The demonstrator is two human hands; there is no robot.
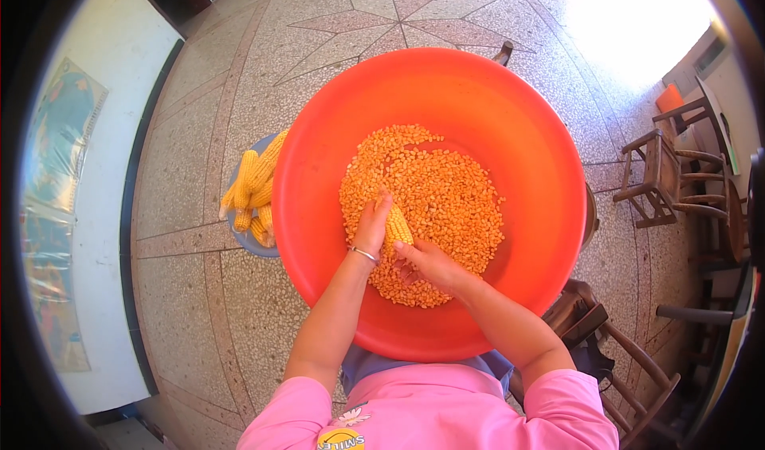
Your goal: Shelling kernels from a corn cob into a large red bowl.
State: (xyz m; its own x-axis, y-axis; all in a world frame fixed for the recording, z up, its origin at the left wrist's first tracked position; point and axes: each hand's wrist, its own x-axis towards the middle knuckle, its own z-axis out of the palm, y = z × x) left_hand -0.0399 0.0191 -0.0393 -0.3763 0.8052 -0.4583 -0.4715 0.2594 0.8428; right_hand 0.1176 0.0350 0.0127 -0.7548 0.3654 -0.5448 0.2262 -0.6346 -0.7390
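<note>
A large orange plastic basin [510,139] rests on my lap, with a heap of loose yellow corn kernels [434,195] in its bottom. My left hand [373,225], with a metal bangle on the wrist, is closed around a yellow corn cob [398,227] held over the kernels. My right hand [430,263] grips the cob's lower end from the right, fingers pressed against it. Both forearms come up from the lower edge in pink sleeves.
A blue bowl [249,241] with several whole corn cobs [253,187] stands on the terrazzo floor to the basin's left. Wooden chairs [665,175] stand at the right, another chair [637,370] by my right side. A white wall with posters [60,211] runs along the left.
</note>
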